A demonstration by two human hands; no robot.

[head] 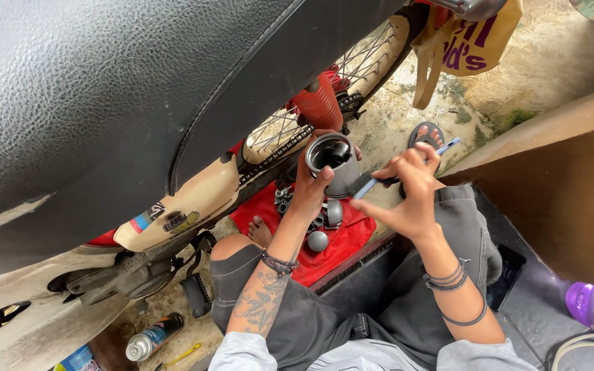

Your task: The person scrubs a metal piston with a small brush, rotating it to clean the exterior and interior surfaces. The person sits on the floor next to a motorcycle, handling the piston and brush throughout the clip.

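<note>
Dull grey metal cylinder [331, 165], grainy black leatherette seat [104, 89], red cloth [342, 240] beneath

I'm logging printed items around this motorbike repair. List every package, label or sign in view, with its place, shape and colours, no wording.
Tote bag: hangs top right by the rear wheel, yellow cloth with purple print.
Stickers: on the cream side cover under the seat, small, blue, red and dark.
Spray can: lies on the ground bottom left, dark cylinder with printed label and pale cap.
Box: bottom left edge, blue corner only.
</note>
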